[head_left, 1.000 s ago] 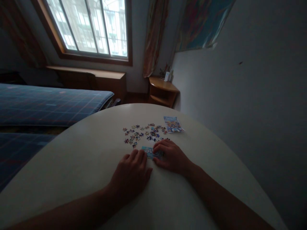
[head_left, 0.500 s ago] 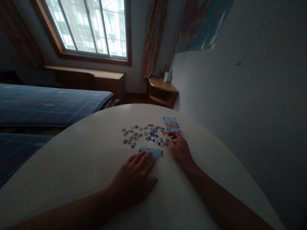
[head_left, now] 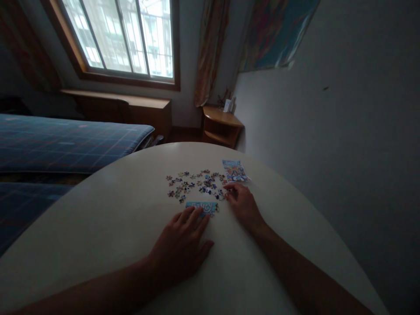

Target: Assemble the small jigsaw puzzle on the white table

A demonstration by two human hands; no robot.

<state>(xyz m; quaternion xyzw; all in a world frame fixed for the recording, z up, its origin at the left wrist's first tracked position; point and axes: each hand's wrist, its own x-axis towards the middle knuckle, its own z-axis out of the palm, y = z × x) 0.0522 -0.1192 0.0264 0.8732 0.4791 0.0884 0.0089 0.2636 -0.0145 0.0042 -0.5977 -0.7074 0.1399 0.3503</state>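
My left hand (head_left: 183, 236) lies flat, fingers stretched out over the lower part of a joined strip of jigsaw puzzle (head_left: 200, 205), light blue with white lettering. The fingers hide some of the strip. At the right side of the scattered jigsaw pieces (head_left: 208, 183), my right hand (head_left: 243, 203) has its thumb and fingers pinched on a small jigsaw piece (head_left: 226, 196), mostly covered by the fingertips. Just beyond that hand lies a printed picture sheet (head_left: 235, 171) in blue and orange tones.
Everything lies on a round white table (head_left: 114, 227). A bed with a blue plaid mattress (head_left: 65, 144) stands at the left. The wall (head_left: 328, 166) runs along the right, and a wooden corner shelf (head_left: 221, 120) stands beyond the table.
My right hand has shifted a little left, away from the picture sheet, with its fingers drawn closer together. The joined strip and my left hand have slid slightly left.
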